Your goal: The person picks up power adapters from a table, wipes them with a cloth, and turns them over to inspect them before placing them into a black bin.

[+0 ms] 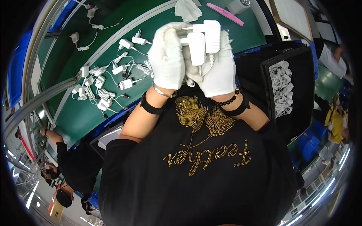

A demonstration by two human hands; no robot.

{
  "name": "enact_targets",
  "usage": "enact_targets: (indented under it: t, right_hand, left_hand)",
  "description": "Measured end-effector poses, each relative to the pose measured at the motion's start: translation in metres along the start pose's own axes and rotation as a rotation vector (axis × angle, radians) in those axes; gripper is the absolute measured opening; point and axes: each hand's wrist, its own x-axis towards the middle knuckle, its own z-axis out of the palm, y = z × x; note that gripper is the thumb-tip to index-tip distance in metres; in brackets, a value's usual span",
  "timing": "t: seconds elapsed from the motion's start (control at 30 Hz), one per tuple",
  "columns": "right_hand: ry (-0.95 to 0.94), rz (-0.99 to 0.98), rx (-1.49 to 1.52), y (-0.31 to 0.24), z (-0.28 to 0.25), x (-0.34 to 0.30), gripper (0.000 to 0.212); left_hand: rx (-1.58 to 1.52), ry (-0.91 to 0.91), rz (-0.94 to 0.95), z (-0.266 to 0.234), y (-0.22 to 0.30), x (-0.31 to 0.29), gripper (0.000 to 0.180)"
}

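Observation:
Two white plug-in power adapters are held up side by side between my gloved hands, above the green bench. The farther power adapter (212,36) overlaps the nearer power adapter (197,49), and their pins point left. My left hand (166,56), in a white glove, is closed with its fingers curled at the pin side; its fingertips are partly hidden. Behind and beneath the adapters, my right hand (220,73), also gloved, grips them, its fingers largely covered by them. White cords run down from both adapters between my palms.
Several corded white adapters (126,84) lie on the green bench (71,120) to the left. A black case (267,88) on the right holds many more. A white cloth (187,10) and a pink strip (225,14) lie at the far side. Another person (77,165) works at lower left.

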Motion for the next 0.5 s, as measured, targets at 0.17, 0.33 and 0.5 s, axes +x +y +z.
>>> enact_targets:
  t: [0.17, 0.33, 0.5]
  right_hand:
    - [0.143, -0.08, -0.027, 0.005, 0.026, 0.009, 0.062]
    - [-0.012, -0.05, 0.052, -0.011, 0.001, 0.008, 0.059]
    - [0.045, -0.087, 0.061, -0.008, 0.023, 0.038, 0.055]
  left_hand:
    - [-0.413, 0.075, -0.104, 0.006, 0.006, -0.001, 0.022]
    - [-0.085, -0.015, 0.028, 0.008, 0.001, 0.006, 0.03]
    - [0.013, -0.295, -0.146, -0.037, -0.088, -0.025, 0.075]
